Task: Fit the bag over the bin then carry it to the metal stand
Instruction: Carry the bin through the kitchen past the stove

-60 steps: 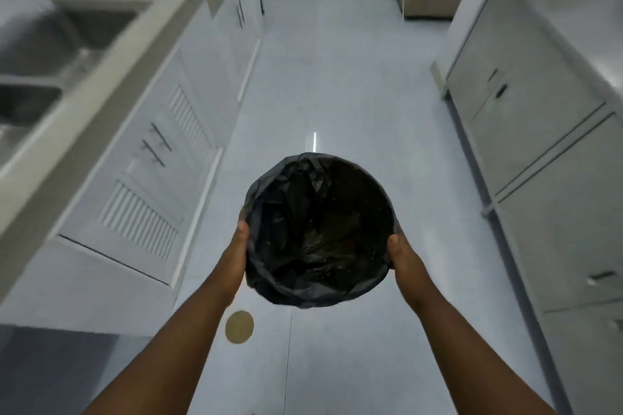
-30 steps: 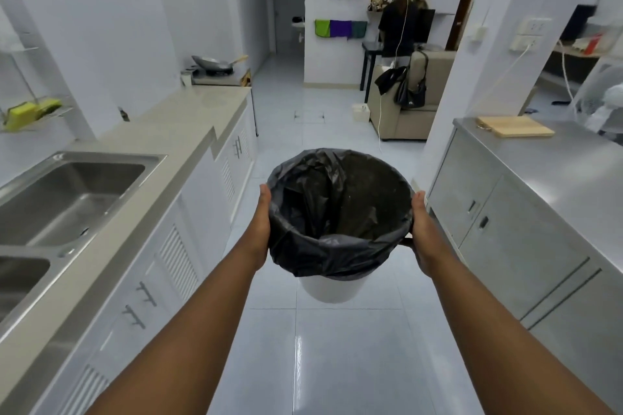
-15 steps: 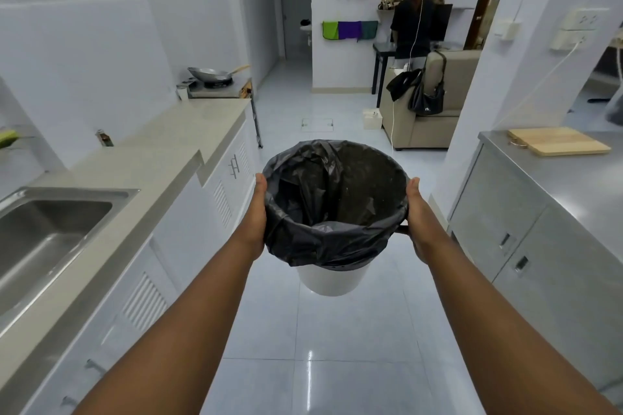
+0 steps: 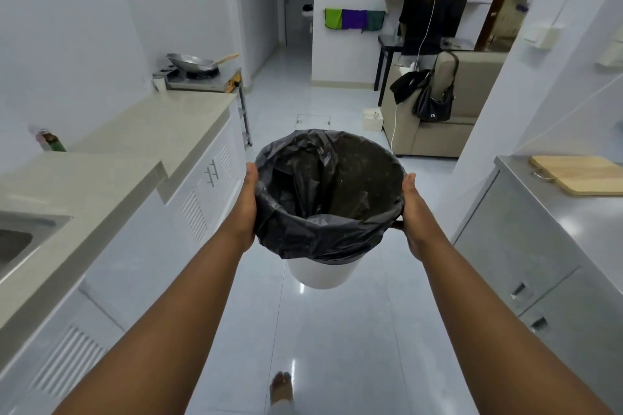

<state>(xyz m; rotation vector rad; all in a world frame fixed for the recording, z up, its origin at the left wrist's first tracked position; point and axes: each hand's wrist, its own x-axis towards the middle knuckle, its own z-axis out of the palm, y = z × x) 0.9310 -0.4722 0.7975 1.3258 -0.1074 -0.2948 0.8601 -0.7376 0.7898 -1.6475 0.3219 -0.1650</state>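
Note:
A white bin [image 4: 323,273] hangs in the air in front of me, lined with a black bag [image 4: 313,239] folded down over its rim. My left hand [image 4: 245,209] presses flat against the bin's left side and my right hand [image 4: 414,212] grips its right side, so both hold it up above the tiled floor. A metal stand [image 4: 243,111] with a stove and a wok [image 4: 193,63] on top stands at the far end of the left counter, well ahead of the bin.
The beige counter [image 4: 135,148] with a sink [image 4: 20,239] runs along my left and steel cabinets [image 4: 526,246] with a wooden board [image 4: 583,173] along my right. A tiled aisle lies between. Beyond are a sofa [image 4: 438,138] and a person [image 4: 425,20]. My foot [image 4: 281,387] shows below.
The view has lifted from the floor to the room ahead, and I have moved forward along the aisle. Both hands have kept their hold on the bin throughout.

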